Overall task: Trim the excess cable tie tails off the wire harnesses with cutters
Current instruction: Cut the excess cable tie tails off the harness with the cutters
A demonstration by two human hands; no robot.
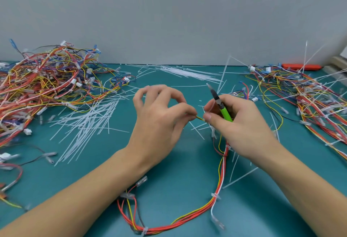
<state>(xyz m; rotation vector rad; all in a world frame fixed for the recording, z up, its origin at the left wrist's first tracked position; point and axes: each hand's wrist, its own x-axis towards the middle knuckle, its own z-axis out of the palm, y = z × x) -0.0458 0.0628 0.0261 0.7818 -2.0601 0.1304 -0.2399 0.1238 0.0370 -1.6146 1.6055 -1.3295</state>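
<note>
Wire harness (pixel 187 218) looped on the green mat (pixel 169 161) between the forearms; left hand (pixel 159 116) pinching its yellow wire (pixel 200 118) — right hand (pixel 238 124) pinching the same wire and curled round green-handled cutters (pixel 222 107); cut tie tails (pixel 90 124) scattered left, harness piles (pixel 47 83) either side.

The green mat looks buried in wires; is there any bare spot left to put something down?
Yes. Bare mat lies between the forearms, inside the loop of the harness, and at the near right corner. The left pile, right pile and loose cut tails crowd the rest.
</note>
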